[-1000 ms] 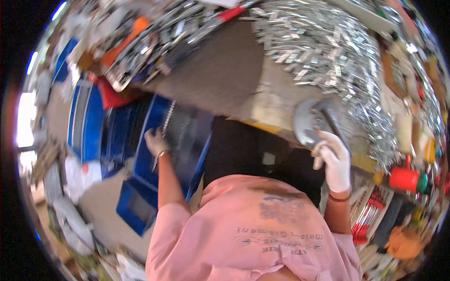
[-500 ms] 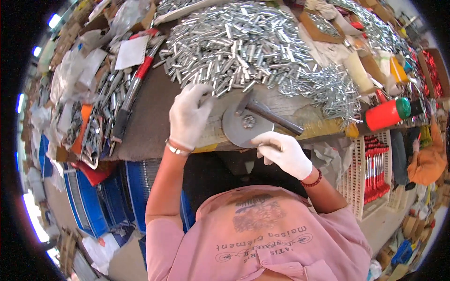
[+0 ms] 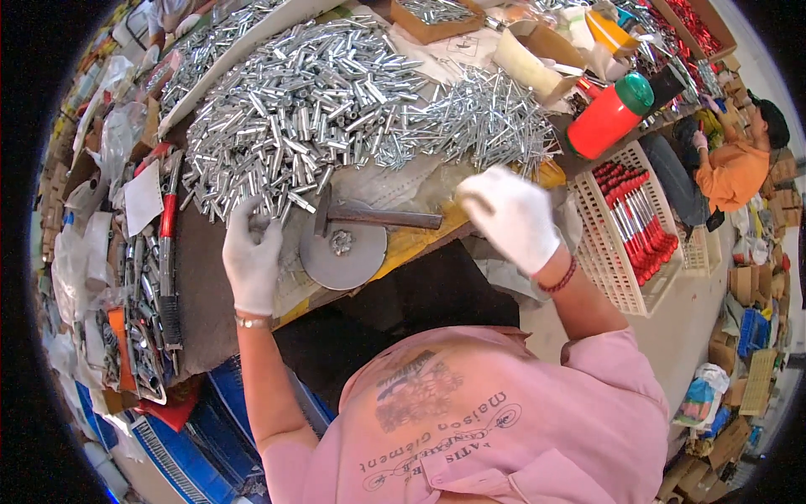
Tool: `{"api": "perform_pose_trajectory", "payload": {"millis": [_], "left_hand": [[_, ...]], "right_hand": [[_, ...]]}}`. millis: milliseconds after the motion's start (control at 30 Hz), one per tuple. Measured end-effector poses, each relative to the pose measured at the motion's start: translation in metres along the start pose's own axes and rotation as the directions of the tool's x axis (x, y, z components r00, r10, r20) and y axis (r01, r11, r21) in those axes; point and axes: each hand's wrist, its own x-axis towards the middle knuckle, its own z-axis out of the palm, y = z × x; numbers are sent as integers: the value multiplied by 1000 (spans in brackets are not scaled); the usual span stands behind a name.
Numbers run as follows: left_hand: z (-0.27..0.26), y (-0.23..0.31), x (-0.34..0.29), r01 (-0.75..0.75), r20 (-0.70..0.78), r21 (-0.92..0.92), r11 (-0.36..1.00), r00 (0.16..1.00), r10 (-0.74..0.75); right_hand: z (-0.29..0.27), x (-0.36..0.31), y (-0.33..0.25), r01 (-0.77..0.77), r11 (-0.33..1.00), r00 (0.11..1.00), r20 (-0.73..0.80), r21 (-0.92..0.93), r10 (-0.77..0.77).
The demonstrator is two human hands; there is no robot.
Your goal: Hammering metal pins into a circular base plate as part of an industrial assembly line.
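Note:
My left hand (image 3: 254, 265), in a white glove, is at the lower edge of a large pile of short silvery metal tubes (image 3: 294, 109). Its thumb and fingers are curved and apart, and I see nothing held between them. My right hand (image 3: 510, 217), also gloved in white, hovers over the table's front edge, below a heap of thin metal pins (image 3: 495, 113). Motion blurs its curled fingers, so whether they hold anything is unclear. Between the hands a hammer (image 3: 386, 217) lies with its head against a round grey metal disc (image 3: 344, 262). Small metal bits (image 3: 341, 243) rest at the disc's middle.
A red cylinder with a green cap (image 3: 604, 122) lies at the right, above a cream crate (image 3: 604, 244) of red-handled tools. Metal tools and a red-and-black bar (image 3: 169, 244) crowd the left side. A person in orange (image 3: 735, 172) sits at far right.
The view has swung right, so the table's things sit further left. My right hand has moved away from the disc toward the pins. My left hand stays near the tubes.

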Motion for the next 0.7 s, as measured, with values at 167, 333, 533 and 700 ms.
{"api": "perform_pose_trajectory", "payload": {"millis": [167,333,533,700], "left_hand": [[-20,28,-36,319,199,-717,620,946,-257],[-16,53,-62,490,444,-632,600,864,-238],[-2,43,-81,282,269,-500,819,949,-163],[-2,47,-79,33,120,-380,925,993,14]], "right_hand": [[-2,25,53,28,924,993,-94,-381,-69],[11,38,67,147,829,983,-17,-540,-185],[14,46,75,233,769,965,41,-595,-260],[12,46,44,286,920,938,-119,-270,-326]]}}
